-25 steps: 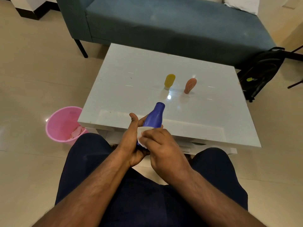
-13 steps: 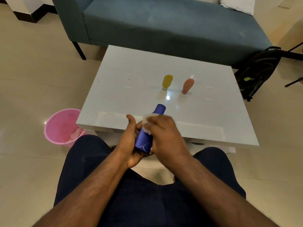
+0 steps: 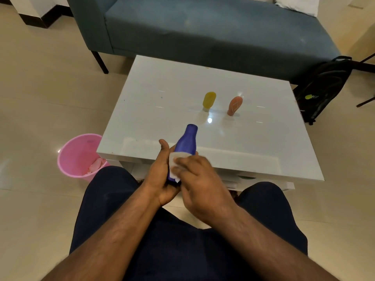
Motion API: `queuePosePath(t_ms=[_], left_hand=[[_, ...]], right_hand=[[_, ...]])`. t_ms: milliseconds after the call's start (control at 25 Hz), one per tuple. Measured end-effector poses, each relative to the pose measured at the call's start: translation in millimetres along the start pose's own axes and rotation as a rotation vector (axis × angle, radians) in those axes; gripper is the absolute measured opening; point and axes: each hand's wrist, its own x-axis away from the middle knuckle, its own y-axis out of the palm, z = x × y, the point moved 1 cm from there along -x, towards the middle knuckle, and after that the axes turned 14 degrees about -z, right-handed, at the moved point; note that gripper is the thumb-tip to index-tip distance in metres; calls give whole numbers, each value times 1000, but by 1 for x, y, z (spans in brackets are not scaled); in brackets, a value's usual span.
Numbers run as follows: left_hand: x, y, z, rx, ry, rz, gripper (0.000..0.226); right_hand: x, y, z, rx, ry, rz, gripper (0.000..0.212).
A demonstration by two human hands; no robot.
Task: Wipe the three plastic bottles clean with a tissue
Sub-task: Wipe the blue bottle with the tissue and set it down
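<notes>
one blue plastic bottle (image 3: 187, 141) is mid-wipe, gripped by the left hand (image 3: 160, 175) while the right hand (image 3: 199, 183) pinches the white tissue (image 3: 175, 163) against it; whether the yellow plastic bottle (image 3: 209, 100) and orange plastic bottle (image 3: 234, 105) on the white glossy table (image 3: 162, 110) are clean cannot be told.

The person wears dark navy trousers (image 3: 182, 250) of plain, unpatterned cloth that cover both thighs and knees. Both forearms are bare, with no sleeve reaching them. The left hand (image 3: 160, 179) and right hand (image 3: 199, 183) are ungloved, and no watch, ring or band shows at either wrist.
</notes>
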Motion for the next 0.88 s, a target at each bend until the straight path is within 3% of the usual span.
queuePosePath(t_ms=[120, 200, 320, 520, 720, 880], left_hand=[[0, 0, 0, 29, -32, -21, 78], [-1, 3, -2, 9, -17, -3, 63], [1, 10, -2, 4, 1, 26, 53], [-3, 9, 2, 35, 59, 65, 60], [-2, 11, 0, 95, 88, 64, 57], [-1, 10, 0, 67, 106, 90, 58]], right_hand=[[5, -4, -3, -55, -10, -16, 30], [-7, -10, 11, -86, 65, 39, 21], [-19, -15, 17, -216, 206, 78, 24], [3, -2, -8, -115, 16, 30, 27], [-7, -1, 16, -246, 255, 134, 27], [-4, 7, -10, -15, -4, 67, 28]])
